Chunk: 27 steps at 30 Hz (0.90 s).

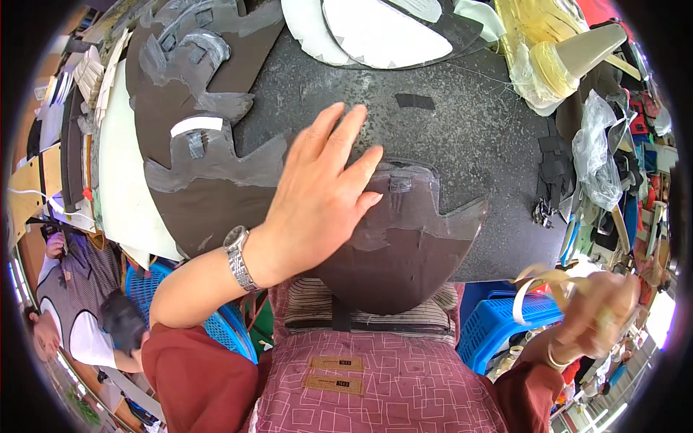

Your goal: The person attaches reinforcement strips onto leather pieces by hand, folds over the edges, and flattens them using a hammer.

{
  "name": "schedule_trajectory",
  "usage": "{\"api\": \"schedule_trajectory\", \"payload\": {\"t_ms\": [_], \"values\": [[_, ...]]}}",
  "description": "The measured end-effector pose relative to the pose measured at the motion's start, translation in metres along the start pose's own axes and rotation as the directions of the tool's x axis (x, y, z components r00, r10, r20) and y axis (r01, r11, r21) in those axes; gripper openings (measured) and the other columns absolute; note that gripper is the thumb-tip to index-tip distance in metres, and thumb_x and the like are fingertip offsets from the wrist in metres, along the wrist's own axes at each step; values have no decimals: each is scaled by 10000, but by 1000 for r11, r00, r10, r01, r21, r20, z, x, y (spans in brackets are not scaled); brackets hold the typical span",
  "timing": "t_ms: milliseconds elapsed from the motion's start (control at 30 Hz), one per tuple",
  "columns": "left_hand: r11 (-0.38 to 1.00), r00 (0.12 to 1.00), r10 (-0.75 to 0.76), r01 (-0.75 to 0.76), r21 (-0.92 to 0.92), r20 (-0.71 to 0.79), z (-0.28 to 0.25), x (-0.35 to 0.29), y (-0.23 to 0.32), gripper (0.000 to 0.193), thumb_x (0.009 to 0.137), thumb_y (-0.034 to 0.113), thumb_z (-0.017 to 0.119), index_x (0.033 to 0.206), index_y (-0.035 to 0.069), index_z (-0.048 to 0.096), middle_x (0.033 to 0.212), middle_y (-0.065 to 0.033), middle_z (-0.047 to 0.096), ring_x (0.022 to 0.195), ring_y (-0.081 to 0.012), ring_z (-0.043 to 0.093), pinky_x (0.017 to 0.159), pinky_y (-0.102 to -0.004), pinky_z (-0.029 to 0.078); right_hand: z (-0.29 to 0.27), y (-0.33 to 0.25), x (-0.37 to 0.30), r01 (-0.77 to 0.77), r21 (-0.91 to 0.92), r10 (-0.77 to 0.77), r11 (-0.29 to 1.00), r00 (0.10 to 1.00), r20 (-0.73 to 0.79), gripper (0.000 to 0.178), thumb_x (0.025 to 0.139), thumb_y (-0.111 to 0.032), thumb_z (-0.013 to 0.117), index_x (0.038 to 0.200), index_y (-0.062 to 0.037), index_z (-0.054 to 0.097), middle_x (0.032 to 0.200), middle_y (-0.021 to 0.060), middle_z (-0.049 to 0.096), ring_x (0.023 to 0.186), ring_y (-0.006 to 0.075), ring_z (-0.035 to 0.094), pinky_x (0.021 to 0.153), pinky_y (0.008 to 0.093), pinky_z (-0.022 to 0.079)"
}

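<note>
My left hand (317, 184), with a metal watch at the wrist, has its fingers spread and holds nothing. It is over the upper left edge of a dark brown leather-like piece (393, 267) with a notched, grey-coated upper edge, which overhangs the table's near edge. I cannot tell whether the hand touches the piece. At the far right, my right hand (599, 314) is blurred by motion, its fingers closed around a looping pale beige strip (530, 289). Left of my left hand lie similar brown pieces (209, 206), one with a short white strip (196, 125) on its edge.
On the dark, speckled table (317, 79) are white curved pieces (382, 32) and a small black strip (415, 101). A wrapped yellowish container (552, 68) and clear plastic (599, 155) stand at the right. Blue baskets (498, 328) flank me. A person (79, 296) is at the left.
</note>
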<state>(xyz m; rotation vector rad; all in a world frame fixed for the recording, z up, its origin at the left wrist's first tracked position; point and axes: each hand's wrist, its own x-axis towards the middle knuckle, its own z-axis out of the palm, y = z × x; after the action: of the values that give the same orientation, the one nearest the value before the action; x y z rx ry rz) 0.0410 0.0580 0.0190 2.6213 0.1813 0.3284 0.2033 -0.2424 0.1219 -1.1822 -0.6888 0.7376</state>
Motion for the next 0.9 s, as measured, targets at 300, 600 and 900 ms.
{"api": "schedule_trajectory", "payload": {"t_ms": [300, 600, 900], "values": [[679, 848, -206, 483, -553, 488, -13, -6, 14, 279, 778, 37, 684, 1051, 29, 629, 700, -53, 587, 618, -80, 532, 589, -242, 453, 78, 75, 87, -356, -603, 579, 714, 785, 221, 134, 812, -40, 638, 928, 6, 685, 740, 106, 673, 652, 168, 662, 586, 275, 506], [621, 895, -116, 404, -672, 431, -7, -13, 2, 353, 799, 95, 706, 1143, 52, 638, 798, -100, 681, 646, -75, 592, 588, -237, 465, 84, 103, 104, -276, -672, 573, 687, 775, 268, 136, 801, -92, 651, 905, -11, 685, 714, 132, 655, 604, 206, 644, 574, 314, 498], [687, 859, -302, 497, -531, 413, -12, -11, 10, 177, 834, 69, 675, 1001, 12, 694, 709, -74, 683, 601, -41, 576, 559, -206, 457, 73, 66, 79, -233, -735, 513, 637, 839, 179, 167, 766, -116, 698, 900, -18, 688, 768, 153, 655, 637, 245, 650, 573, 315, 487]]}}
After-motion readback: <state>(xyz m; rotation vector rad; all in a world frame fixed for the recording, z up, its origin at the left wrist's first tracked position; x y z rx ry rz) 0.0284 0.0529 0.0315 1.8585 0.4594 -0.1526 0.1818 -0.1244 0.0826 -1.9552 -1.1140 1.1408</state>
